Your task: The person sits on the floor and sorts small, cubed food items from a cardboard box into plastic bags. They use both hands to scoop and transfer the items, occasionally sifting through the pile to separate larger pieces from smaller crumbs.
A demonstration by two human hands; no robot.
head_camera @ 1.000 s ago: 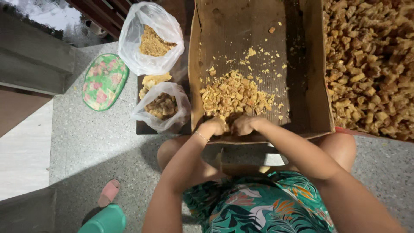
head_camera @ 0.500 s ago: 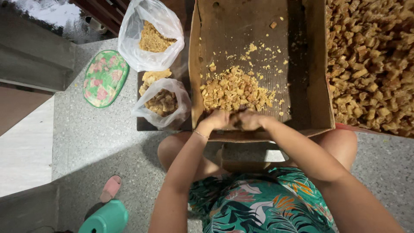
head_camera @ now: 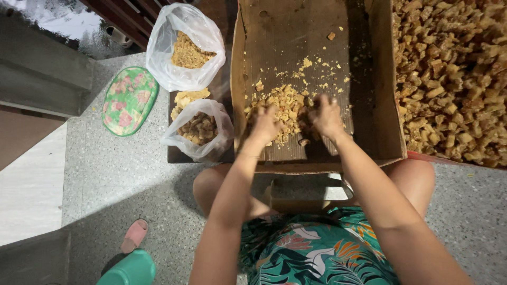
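Both hands have spread apart: left hand [head_camera: 265,124] and right hand [head_camera: 326,115] press open-fingered into crumb pile [head_camera: 285,108], corralling it inside cardboard tray [head_camera: 383,113].

Quick count: two clear plastic bags, upper one [head_camera: 185,45] and lower one [head_camera: 199,129], left of centre. One open cardboard box [head_camera: 296,31] top middle, one floral cushion [head_camera: 129,100] upper left, one pink slipper [head_camera: 134,236] lower left, and two hands, left [head_camera: 265,125] and right [head_camera: 327,117].
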